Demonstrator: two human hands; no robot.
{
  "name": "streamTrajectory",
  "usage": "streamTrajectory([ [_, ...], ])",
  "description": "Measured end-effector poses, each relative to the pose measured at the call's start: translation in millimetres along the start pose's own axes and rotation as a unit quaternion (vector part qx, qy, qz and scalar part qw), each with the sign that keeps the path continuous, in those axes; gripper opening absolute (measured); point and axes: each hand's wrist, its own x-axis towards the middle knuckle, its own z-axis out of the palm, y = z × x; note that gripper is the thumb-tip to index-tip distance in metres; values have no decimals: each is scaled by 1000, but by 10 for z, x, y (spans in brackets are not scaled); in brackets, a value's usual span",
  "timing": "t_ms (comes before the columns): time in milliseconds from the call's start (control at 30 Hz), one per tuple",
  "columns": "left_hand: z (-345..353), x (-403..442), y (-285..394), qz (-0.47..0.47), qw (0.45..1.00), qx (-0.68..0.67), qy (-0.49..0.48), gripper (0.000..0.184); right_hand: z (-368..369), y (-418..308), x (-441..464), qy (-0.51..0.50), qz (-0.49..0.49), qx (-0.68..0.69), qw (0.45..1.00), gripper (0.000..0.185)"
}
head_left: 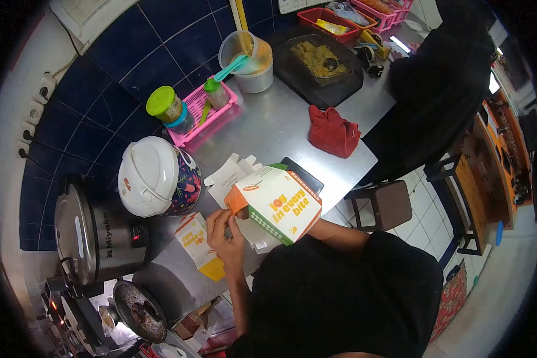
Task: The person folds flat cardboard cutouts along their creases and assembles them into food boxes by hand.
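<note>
A white, orange and green cardboard food box (pixel 284 206), printed "joy in every bite", is tilted up in front of me above the metal counter. My left hand (pixel 225 236) is closed at the box's left end, fingers pinching its orange side flap. Behind the box, my right forearm (pixel 335 230) reaches in from the right, and the box hides that hand and its fingers. Unfolded white carton pieces (pixel 228 173) lie under and behind the box. Left of my left hand, another printed carton (pixel 198 241) rests on the counter.
Along the wall stand a rice cooker (pixel 116 238), a white-lidded container (pixel 149 176), a pink basket (pixel 206 110) and a plastic tub (pixel 253 65). A red cloth (pixel 333 132) lies on the counter (pixel 280 122). Another person in black (pixel 444 89) is at the far right end.
</note>
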Motion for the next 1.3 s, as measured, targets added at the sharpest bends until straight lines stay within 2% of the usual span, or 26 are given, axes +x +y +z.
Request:
streamTrajectory([
  [67, -6, -11, -15, -35, 999, -24, -6, 13, -4, -7, 7, 4, 2, 0, 1000, 38],
  [167, -40, 1, -38, -15, 999, 2, -32, 12, -20, -25, 19, 9, 1, -1, 1000, 37],
  [267, -8, -25, -51, -66, 995, -68, -34, 9, -33, -27, 22, 13, -1, -4, 1000, 37],
  [467, 21, -46, -37, -72, 992, -96, -28, 7, -52, -25, 23, 23, -4, -16, 1000, 36],
  [667, 62, -132, -126, -126, 971, -202, -13, 7, -39, -26, 54, 34, -12, -32, 999, 36],
  [767, 34, -232, -333, -184, 956, -219, -67, 8, -30, -36, 55, 37, -17, -43, 998, 35],
  [867, 83, -229, -256, -155, 953, -250, -71, 9, -7, -13, 63, 43, -27, -67, 996, 35],
  [967, 65, -231, -204, -155, 967, -166, -113, 14, 30, -7, 54, 49, -43, -96, 993, 35],
  [1067, 137, -245, -72, -69, 991, -15, -111, 21, 81, -36, -28, 54, -62, -136, 987, 34],
  [1167, 204, -240, -70, -44, 995, 49, -78, 13, 150, -65, -106, 72, -76, -175, 979, 34],
  [1200, 238, -348, -373, -56, 992, 90, -70, 12, 163, -83, -123, 95, -68, -187, 975, 34],
  [1233, 246, -379, -433, -189, 978, -86, -16, 12, 164, -109, -125, 132, -46, -199, 970, 34],
  [1267, 260, -407, -471, -312, 914, -258, 40, 13, 148, -164, -121, 185, -10, -209, 960, 34],
  [1300, 241, -442, -674, -243, 954, -175, -8, 14, 86, -195, -80, 201, 26, -225, 953, 34],
])
